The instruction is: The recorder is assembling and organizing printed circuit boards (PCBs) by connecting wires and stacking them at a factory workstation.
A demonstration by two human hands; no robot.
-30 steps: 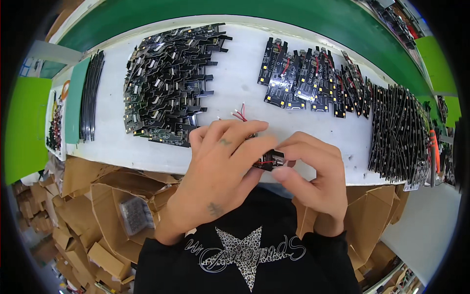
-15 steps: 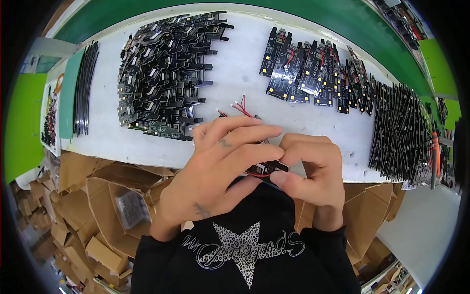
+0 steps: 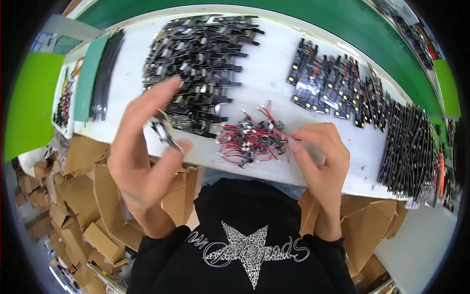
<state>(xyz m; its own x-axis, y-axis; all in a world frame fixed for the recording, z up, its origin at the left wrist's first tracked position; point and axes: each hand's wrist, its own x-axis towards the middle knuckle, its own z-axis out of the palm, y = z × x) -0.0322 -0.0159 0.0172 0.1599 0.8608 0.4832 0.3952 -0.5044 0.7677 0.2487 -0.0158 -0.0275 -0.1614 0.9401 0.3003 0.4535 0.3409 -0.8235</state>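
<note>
Left of frame, left hand (image 3: 134,157) — grip on silvery piece (image 3: 164,134) unclear — overlaps boards (image 3: 200,63); right hand (image 3: 324,154) pinches wire (image 3: 287,135) at central heap (image 3: 252,139).

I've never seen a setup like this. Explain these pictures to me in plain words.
There is no machine here: a person works with two bare hands. The view comes from the left of two fisheye cameras worn on the head, looking down, so straight edges look bent.

On the white worktable lie a large pile of black circuit boards, a smaller group of boards with yellow squares, narrow dark strips at the far right, and a heap of red and black wires near the front edge.

The left hand holds a small shiny object, too blurred to name. The right hand has its fingers at the heap's right edge; whether they grip a wire is unclear.
</note>
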